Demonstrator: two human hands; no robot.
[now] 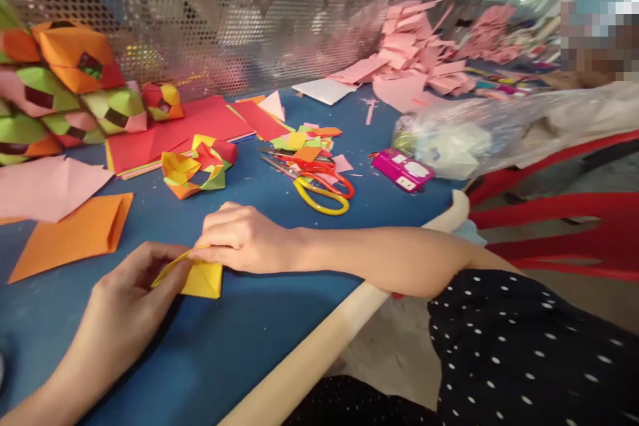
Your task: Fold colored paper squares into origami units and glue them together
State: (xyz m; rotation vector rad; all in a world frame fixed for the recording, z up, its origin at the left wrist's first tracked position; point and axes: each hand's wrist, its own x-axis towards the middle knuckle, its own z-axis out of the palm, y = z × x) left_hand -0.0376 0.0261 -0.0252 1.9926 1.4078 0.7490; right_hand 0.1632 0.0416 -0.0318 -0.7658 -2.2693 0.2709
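A small piece of folded yellow paper (204,281) lies at the near side of the blue table, between my hands. My left hand (142,289) pinches its left end between thumb and fingers. My right hand (239,236) has its fingers closed on the paper's upper edge, which they partly hide. Just beyond my hands sits a partly joined ring of folded paper (214,163) in yellow, red, orange and green. Left of my left hand lies a folded orange sheet (74,234), with a pink sheet (52,186) overlapping it.
Scissors with yellow and red handles (322,194) lie beside paper scraps (304,138). Red sheets (174,130) are stacked behind. Finished paper modules (74,56) pile up at left. A magenta box (402,170) is near a plastic bag (456,143). Another person sits at far right.
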